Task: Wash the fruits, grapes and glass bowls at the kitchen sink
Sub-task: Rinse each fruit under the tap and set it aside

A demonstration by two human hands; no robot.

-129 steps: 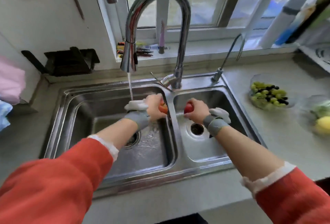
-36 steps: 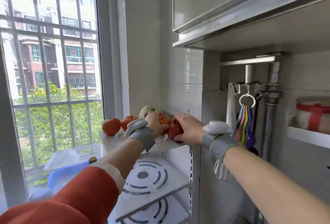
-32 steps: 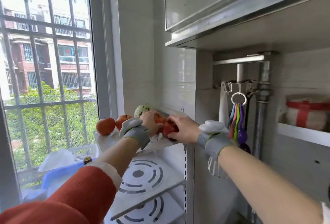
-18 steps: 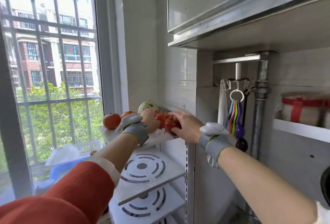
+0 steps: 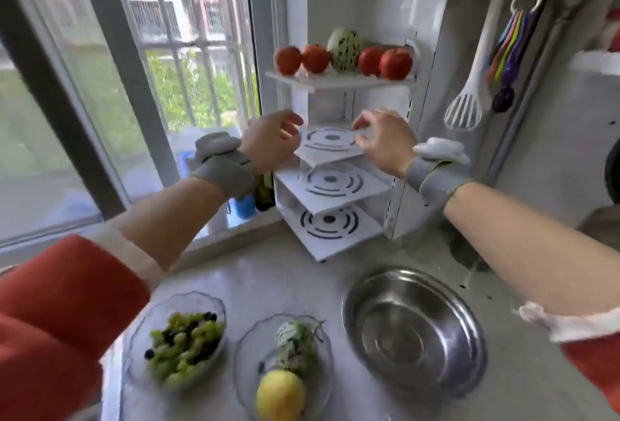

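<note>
Nearest on the counter (image 5: 295, 273): a glass bowl of grapes (image 5: 183, 347), a second glass bowl (image 5: 285, 367) holding a lemon (image 5: 280, 395) and a speckled green fruit (image 5: 297, 345), and an empty steel basin (image 5: 412, 330) to their right. Farther back, left hand (image 5: 268, 144) and right hand (image 5: 385, 142) hang in mid-air with fingers released, holding nothing. Beyond and above them, four red fruits (image 5: 396, 63) and a striped melon (image 5: 344, 50) sit on the white rack's top shelf (image 5: 335, 83), well apart from the fingers.

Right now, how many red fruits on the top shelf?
4: two left of the striped melon at and, two right at and. More may hide behind.
</note>
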